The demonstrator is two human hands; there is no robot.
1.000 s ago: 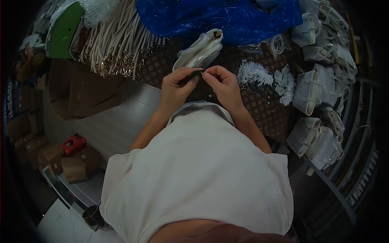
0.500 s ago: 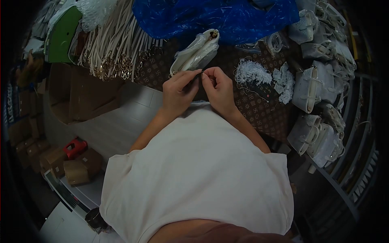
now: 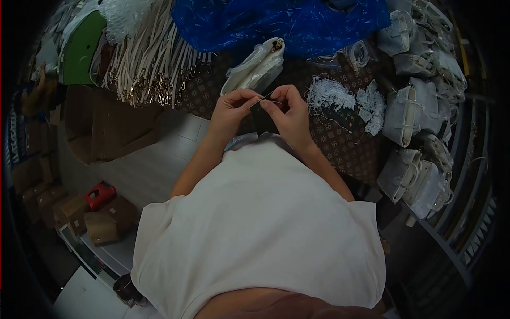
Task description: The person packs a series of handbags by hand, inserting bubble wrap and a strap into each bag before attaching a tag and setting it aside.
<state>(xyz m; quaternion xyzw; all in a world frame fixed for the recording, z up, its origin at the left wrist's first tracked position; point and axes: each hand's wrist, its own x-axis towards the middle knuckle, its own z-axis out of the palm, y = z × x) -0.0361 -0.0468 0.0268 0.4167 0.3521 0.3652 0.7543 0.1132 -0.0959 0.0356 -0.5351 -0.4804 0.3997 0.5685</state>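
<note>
My left hand point(image 3: 234, 110) and my right hand point(image 3: 290, 112) meet in front of my chest, fingertips pinched close together. Between them runs a thin dark cord point(image 3: 267, 97), with a small loop of it showing by the right fingertips. Just beyond the hands, a white handbag point(image 3: 258, 73) in clear plastic lies on the brown patterned cloth point(image 3: 340, 151). To the right of my right hand is a tangled heap of white strings point(image 3: 330, 94), and crumpled white tags or scraps point(image 3: 373, 109) lie beside it.
Light straps with gold clasps point(image 3: 154, 64) hang in a bundle at the left. A blue plastic sheet point(image 3: 276, 24) spreads across the back. Wrapped white bags point(image 3: 401, 117) line the right side. On the floor at left stands an open cardboard box point(image 3: 114, 125).
My fingertips have moved slightly apart, and more of the thin cord shows between them. My right thumb has shifted a little left and down.
</note>
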